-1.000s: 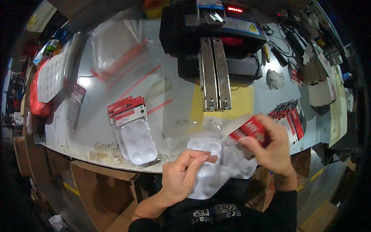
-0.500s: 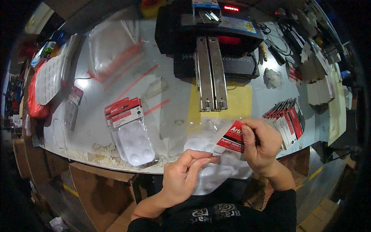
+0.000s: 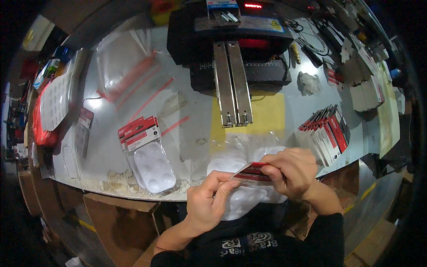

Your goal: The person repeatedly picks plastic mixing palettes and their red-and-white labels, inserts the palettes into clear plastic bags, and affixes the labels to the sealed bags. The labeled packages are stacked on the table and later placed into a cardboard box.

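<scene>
my R hand (image 3: 292, 172) gripping red card (image 3: 250, 171) at 5 o'clock, my L hand (image 3: 206, 202) pinching bagged white tray (image 3: 242, 204) just under it, spare cards (image 3: 328, 135) at 3, pkgd trays (image 3: 153, 166) at 8, blk machine (image 3: 184, 42) at 12

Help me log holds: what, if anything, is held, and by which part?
Right grip: red card, by its right end. Left grip: closed near the card's left end, its hold unclear.

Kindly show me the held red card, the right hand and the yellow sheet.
Held red card (image 3: 251, 172), head view: printed face.
Right hand (image 3: 291, 172), head view: its middle.
Yellow sheet (image 3: 269, 111), head view: right part.
</scene>
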Motion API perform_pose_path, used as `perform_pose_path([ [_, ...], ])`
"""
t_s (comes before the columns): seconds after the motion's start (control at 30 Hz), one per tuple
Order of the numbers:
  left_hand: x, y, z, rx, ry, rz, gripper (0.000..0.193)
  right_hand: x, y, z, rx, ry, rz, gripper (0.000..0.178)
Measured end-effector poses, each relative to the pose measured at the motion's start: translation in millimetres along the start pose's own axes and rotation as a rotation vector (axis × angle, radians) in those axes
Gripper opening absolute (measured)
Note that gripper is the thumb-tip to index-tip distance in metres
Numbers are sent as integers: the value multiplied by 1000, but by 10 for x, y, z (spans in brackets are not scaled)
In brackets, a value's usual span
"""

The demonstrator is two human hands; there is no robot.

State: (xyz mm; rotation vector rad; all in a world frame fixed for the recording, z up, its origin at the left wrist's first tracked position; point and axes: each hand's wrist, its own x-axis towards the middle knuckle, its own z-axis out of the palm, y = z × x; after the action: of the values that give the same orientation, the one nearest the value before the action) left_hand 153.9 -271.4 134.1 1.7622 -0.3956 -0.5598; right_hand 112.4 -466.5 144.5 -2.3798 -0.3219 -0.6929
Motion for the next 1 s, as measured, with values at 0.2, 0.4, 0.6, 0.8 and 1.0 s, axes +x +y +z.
perform_pose_path([
  [0.2, -23, -56, -12, -139, -18, 27, 11, 4, 49, 13, 297, -86, 297, 10],
  [0.4, 50, -250, -23, -287, 301, 2, 13, 39, 138, -62, 348, 22, 645, 20],
  [0.6, 115, -388, -15, -253, 392, -10, 18, -159, 79, -91, 874, -378, 1139, 19],
  [0.8, 64, -337, 6, -91, 411, -16, 21, -213, 58, -11, 876, -356, 1221, 20],
  [1.0, 76, -303, -45, 8, 231, -136, 23, -142, 94, -16, 942, -425, 1283, 21],
])
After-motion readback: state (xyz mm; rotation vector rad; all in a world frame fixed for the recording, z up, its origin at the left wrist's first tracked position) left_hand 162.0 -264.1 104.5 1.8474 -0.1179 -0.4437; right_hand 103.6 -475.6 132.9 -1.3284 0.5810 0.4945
